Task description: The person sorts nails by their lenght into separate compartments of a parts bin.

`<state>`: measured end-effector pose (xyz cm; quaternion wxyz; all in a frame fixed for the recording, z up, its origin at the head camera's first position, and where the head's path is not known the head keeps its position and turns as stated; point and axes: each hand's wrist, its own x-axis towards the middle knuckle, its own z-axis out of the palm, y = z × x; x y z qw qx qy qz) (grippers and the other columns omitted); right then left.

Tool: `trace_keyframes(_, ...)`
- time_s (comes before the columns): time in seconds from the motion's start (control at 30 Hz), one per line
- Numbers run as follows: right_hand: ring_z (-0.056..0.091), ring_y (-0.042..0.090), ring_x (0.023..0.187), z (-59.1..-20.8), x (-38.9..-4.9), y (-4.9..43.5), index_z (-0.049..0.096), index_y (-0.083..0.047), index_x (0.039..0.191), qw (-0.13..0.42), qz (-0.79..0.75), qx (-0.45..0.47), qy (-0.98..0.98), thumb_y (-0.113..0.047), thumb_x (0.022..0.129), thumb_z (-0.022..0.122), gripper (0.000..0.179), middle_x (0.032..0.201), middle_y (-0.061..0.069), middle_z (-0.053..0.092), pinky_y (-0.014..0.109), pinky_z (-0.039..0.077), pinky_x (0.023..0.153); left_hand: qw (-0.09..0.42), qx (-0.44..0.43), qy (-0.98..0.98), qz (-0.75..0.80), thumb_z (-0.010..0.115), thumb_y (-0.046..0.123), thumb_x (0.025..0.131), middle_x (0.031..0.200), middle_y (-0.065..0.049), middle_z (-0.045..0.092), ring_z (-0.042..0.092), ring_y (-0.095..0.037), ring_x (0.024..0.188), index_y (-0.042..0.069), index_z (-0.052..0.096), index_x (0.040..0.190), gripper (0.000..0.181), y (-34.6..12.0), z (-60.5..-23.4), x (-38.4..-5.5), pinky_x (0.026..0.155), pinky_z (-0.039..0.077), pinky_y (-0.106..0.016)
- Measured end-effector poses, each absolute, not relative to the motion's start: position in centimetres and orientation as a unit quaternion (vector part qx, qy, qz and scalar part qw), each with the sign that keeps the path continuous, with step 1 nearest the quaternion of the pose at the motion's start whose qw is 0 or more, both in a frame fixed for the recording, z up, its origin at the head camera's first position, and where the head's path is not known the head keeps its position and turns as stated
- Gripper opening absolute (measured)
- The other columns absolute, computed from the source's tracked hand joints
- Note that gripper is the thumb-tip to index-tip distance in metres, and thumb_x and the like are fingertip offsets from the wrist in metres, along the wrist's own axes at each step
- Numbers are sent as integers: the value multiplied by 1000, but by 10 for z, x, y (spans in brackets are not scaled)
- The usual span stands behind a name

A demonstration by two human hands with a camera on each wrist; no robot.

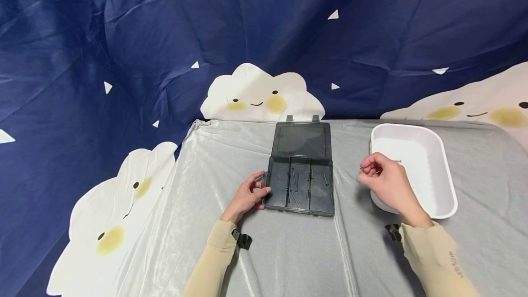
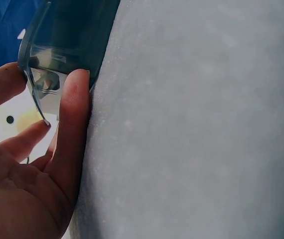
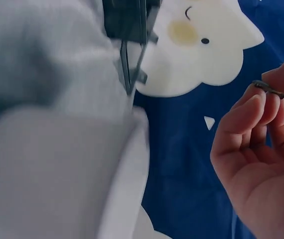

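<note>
A dark, see-through plastic compartment box (image 1: 278, 208) lies on the grey cloth with its lid (image 1: 303, 140) raised at the back. Thin metal screws (image 1: 295, 180) lie in its middle and right compartments; the left compartment shows none. My left hand (image 1: 246, 196) holds the box's left edge, thumb toward the front and fingers along the side wall. My right hand (image 1: 385, 180) is raised at the left side of a white plastic bin (image 1: 447, 187). Between thumb and fingertips it pinches a small dark metal screw (image 3: 269, 88), partly covered by the fingers.
The grey velvety cloth (image 1: 297, 251) spreads under the box and the bin. Behind it hangs a dark blue curtain (image 1: 288, 26) with white triangles and smiling clouds. The bin's left wall is partly hidden by my right hand.
</note>
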<state>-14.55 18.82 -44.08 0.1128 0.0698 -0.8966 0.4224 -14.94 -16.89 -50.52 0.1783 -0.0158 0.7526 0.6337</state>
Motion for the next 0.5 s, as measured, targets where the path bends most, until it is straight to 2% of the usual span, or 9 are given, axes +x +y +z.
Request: trace_keyframes(0.5,53,-2,68,-462,-146,160,62,2,90,44,519,81,-850,2,77,67,13,80,9,62,8,48,58,178,-18,751,635,66,8,90,102,-6,57,59,-14,71,8,35,149,66,-169,-506,-149,57,63,-33)
